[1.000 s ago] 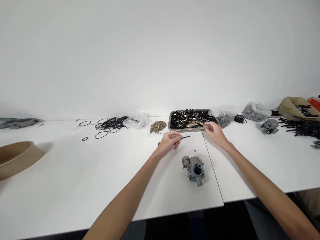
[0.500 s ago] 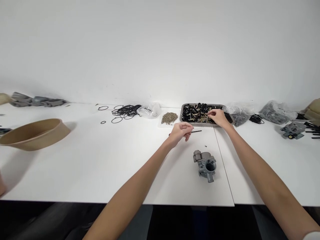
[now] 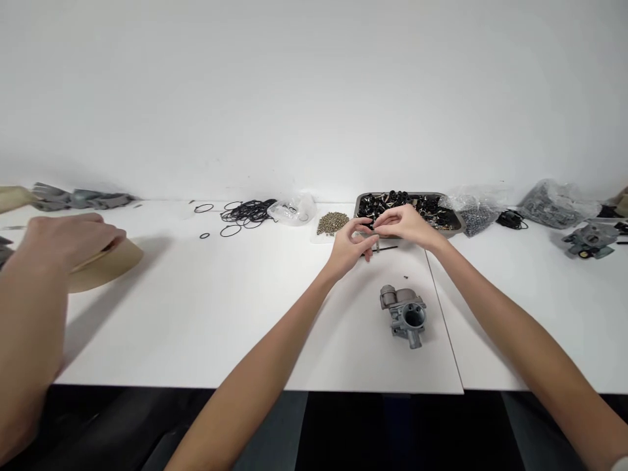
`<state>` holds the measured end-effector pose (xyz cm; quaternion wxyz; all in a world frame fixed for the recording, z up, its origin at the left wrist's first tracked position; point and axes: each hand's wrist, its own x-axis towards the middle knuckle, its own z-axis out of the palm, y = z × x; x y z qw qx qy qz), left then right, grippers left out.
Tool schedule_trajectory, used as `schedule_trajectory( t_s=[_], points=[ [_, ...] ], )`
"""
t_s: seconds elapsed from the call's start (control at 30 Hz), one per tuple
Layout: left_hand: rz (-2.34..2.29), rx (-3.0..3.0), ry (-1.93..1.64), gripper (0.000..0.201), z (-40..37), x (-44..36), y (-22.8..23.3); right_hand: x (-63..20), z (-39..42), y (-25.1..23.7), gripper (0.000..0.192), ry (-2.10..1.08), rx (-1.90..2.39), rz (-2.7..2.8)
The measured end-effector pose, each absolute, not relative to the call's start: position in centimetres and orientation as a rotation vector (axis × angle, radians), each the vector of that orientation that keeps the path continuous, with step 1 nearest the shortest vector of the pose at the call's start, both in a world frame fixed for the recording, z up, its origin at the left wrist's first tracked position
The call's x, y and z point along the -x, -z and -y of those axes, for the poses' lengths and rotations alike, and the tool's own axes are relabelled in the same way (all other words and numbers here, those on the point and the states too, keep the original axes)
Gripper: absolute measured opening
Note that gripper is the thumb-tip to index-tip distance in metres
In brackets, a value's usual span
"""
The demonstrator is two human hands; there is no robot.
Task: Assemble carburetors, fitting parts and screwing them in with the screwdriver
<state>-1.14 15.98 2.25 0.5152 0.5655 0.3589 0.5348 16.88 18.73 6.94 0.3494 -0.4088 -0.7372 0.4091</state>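
Hands close together, tray behind; carburetor nearer

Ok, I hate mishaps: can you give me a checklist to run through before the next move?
1. Hands together: ok, left hand and right hand nearly meet by the tray.
2. Anything gripped: cannot tell, too small and covered.
3. Carburetor clear of hands: ok, on the table.
4. No loose bits: not ok, tiny piece beyond the carburetor.
5. Other person's hand clear: ok, far left at the tan bin.

2 carburettors, 1 metal tray, 3 clear bags, 2 hands, 1 co-worker's hand
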Motion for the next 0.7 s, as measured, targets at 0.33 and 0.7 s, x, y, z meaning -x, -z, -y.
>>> schedule_trajectory(
  t_s=[0.33,0.7],
  points=[
    [-0.859,-1.314,-1.3,0.044,-16.2,1.2,-1.7,-21.8,-21.1,-6.8,0.016,-0.765,1.27,1.986],
    [-0.926,-1.285,-1.292,0.046,-15.8,1.0,-1.9,-26.1,-24.4,-3.0,0.011,-0.543,1.651,1.876]
  ],
)
